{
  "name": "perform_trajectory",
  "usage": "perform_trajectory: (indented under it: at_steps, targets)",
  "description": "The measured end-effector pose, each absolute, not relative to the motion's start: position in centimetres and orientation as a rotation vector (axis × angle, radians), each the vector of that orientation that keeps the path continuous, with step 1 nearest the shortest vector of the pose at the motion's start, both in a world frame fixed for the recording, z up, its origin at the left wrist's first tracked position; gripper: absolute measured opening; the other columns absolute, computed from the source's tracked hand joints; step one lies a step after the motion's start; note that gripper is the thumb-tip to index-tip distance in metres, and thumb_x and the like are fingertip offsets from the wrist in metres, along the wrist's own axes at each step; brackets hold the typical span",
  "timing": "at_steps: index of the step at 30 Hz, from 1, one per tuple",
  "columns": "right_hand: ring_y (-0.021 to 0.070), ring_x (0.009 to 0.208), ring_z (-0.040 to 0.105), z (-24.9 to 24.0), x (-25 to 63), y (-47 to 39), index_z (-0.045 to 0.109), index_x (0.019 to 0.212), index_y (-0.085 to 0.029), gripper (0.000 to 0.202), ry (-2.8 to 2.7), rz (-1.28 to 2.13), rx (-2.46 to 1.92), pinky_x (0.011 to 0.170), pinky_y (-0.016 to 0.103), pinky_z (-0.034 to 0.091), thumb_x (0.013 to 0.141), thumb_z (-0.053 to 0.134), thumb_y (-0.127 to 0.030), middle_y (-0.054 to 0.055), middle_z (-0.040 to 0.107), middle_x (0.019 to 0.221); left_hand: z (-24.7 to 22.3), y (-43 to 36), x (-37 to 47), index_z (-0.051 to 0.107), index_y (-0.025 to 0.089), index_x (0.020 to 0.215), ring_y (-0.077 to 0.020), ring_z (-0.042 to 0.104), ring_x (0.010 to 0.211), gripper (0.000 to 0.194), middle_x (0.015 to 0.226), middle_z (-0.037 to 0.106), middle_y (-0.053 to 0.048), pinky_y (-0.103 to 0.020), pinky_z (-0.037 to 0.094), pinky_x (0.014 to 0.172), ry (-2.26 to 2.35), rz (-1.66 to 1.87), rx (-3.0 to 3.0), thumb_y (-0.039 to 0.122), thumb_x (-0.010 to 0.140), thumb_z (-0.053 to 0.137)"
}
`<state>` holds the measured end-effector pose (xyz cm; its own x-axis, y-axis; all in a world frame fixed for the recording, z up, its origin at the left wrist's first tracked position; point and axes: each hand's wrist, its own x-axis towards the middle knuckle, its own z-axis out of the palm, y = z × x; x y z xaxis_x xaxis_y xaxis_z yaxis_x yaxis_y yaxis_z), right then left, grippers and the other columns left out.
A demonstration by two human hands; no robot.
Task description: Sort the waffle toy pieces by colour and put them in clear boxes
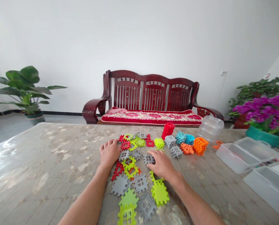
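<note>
Flat plastic interlocking tiles in lime, grey, red and orange lie scattered down the middle of the table. My left hand (110,152) rests at the left edge of this spread, its fingers stretched over the tabletop beside a red tile (125,145). On the right, the thumb and fingers of my right hand (162,163) close around the edge of a grey window tile (148,159). Just below that hand is a solid lime tile (160,193). Nearer to me lie a grey window tile (140,182) and a lime window tile (127,215).
Behind my right hand stand stacks of tiles: red (168,130), grey (176,152), blue (181,137) and orange (200,146). Clear plastic boxes (238,157) sit at the right, near a purple-flowered planter (268,135). A wooden bench (153,90) is beyond the table (66,168).
</note>
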<state>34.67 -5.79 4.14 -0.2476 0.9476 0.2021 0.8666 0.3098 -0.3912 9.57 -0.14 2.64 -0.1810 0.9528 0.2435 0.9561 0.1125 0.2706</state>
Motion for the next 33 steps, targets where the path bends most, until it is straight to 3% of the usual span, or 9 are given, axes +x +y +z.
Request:
perform_trajectory:
  at_steps: [6,18,23,33]
  targets:
    - [0.0263,0.113,0.059,4.2,34.6,-5.4,0.067,0.115,-0.02,0.037,-2.222,0.18,-1.612,0.099,0.038,0.043,0.079,0.064,-0.024,0.009,0.068,0.12,2.5,0.0,9.5,0.06,0.024,0.129,-0.0282,0.052,0.124,0.044,0.134,0.06,-0.009,-0.046,0.031,0.108,-2.334,-0.586,-2.008,0.034,0.091,0.04]
    - [0.0245,0.102,0.065,3.1,36.9,-5.5,0.063,0.118,-0.019,0.043,-1.958,-0.103,-1.589,0.093,0.036,0.048,0.076,0.067,-0.024,0.01,0.071,0.109,2.0,0.3,9.2,0.061,0.027,0.127,-0.0291,0.052,0.124,0.043,0.134,0.06,-0.008,-0.046,0.031,0.107,-2.324,-0.583,-2.016,0.038,0.091,0.039]
    - [0.0235,0.091,0.067,3.7,41.2,-4.8,0.062,0.119,-0.016,0.046,-1.725,-0.169,-1.741,0.083,0.033,0.05,0.075,0.068,-0.031,0.01,0.072,0.101,2.1,0.3,9.3,0.061,0.027,0.127,-0.0285,0.051,0.124,0.043,0.134,0.06,-0.008,-0.046,0.031,0.107,-2.324,-0.587,-2.016,0.037,0.091,0.04]
    - [0.0255,0.097,0.065,3.8,45.9,-4.4,0.062,0.115,-0.016,0.038,-1.614,-0.335,-2.06,0.081,0.032,0.045,0.083,0.062,-0.036,0.012,0.071,0.103,2.3,0.3,9.3,0.059,0.026,0.129,-0.0283,0.052,0.124,0.045,0.135,0.059,-0.009,-0.046,0.031,0.106,-2.329,-0.569,-2.027,0.036,0.091,0.037]
